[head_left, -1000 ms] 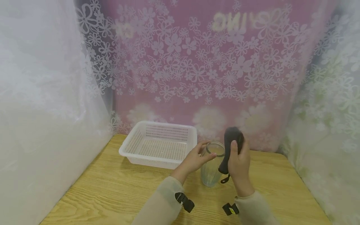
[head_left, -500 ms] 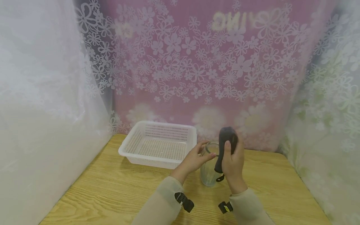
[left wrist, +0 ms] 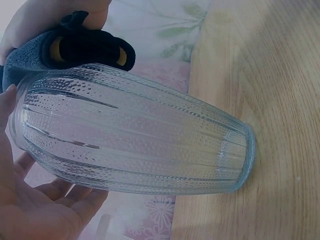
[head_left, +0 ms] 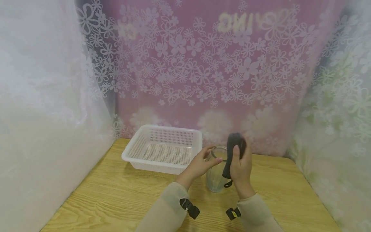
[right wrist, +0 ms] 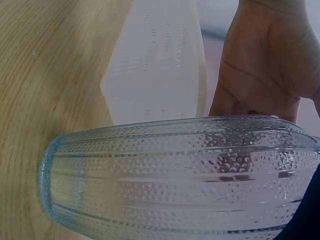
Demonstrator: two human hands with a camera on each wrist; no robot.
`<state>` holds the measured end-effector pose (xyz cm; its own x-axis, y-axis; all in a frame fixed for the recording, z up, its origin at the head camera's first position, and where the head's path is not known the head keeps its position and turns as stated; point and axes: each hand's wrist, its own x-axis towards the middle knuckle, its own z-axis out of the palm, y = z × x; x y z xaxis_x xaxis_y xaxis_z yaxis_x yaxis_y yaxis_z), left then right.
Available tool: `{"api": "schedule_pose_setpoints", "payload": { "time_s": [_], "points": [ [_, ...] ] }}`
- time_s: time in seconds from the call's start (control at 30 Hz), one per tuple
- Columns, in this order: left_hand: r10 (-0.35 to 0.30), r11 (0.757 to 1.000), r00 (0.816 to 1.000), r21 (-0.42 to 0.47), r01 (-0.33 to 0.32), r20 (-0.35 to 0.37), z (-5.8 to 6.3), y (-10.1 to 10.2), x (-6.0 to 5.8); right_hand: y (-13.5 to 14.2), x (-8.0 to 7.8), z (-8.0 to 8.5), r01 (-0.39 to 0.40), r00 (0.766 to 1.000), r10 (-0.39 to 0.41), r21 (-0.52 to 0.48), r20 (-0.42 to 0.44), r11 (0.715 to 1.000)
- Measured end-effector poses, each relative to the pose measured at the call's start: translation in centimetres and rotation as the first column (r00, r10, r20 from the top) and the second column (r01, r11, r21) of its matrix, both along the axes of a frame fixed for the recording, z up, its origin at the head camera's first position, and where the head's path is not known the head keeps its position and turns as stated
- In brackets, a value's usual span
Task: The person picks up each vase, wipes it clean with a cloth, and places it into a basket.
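Note:
A clear ribbed glass vase [head_left: 214, 177] stands upright on the wooden table. My left hand [head_left: 200, 164] grips it just below its mouth, thumb at the rim and fingers round the far side. In my right hand [head_left: 242, 169] is a dark, folded fuzzy cloth [head_left: 233, 154] with a small hanging loop at its lower end. The cloth [left wrist: 30, 55] lies against the upper side of the vase [left wrist: 135, 132] in the left wrist view, where some yellow shows inside its fold. Only a dark corner of it appears beside the vase [right wrist: 165, 175] in the right wrist view.
A white perforated plastic basket [head_left: 156, 166] stands behind and left of the vase. The wooden table [head_left: 116, 196] ends at a pink flowered curtain [head_left: 185, 80], with pale sheets on both sides. Black straps [head_left: 189, 208] hang at the wrists.
My right hand has moved left with the cloth, bringing it close against the vase, then shifted slightly back right. The left hand and the vase have stayed nearly in place.

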<state>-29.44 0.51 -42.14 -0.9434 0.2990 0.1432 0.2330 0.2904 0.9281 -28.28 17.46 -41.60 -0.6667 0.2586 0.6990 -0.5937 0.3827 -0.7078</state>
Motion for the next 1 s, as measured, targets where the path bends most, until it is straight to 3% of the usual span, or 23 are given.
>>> {"api": "schedule_pose_setpoints", "payload": {
  "time_s": [0.47, 0.7, 1.0],
  "points": [
    [-0.013, 1.000, 1.000, 0.006, 0.013, -0.009, 0.0, 0.0, 0.0, 0.8, -0.3, -1.2, 0.004, 0.988, 0.012, -0.105, 0.152, 0.994],
    [-0.013, 1.000, 1.000, -0.007, 0.013, -0.028, 0.1, 0.0, -0.1, 1.2, -0.4, -2.4, 0.003, 0.964, 0.039, -0.155, 0.263, 0.988],
    [-0.015, 1.000, 1.000, -0.008, 0.015, -0.007, 0.1, 0.0, -0.1, 1.8, -0.8, -4.0, -0.045, 0.929, 0.143, -0.280, 0.342, 0.959]
  ]
}}
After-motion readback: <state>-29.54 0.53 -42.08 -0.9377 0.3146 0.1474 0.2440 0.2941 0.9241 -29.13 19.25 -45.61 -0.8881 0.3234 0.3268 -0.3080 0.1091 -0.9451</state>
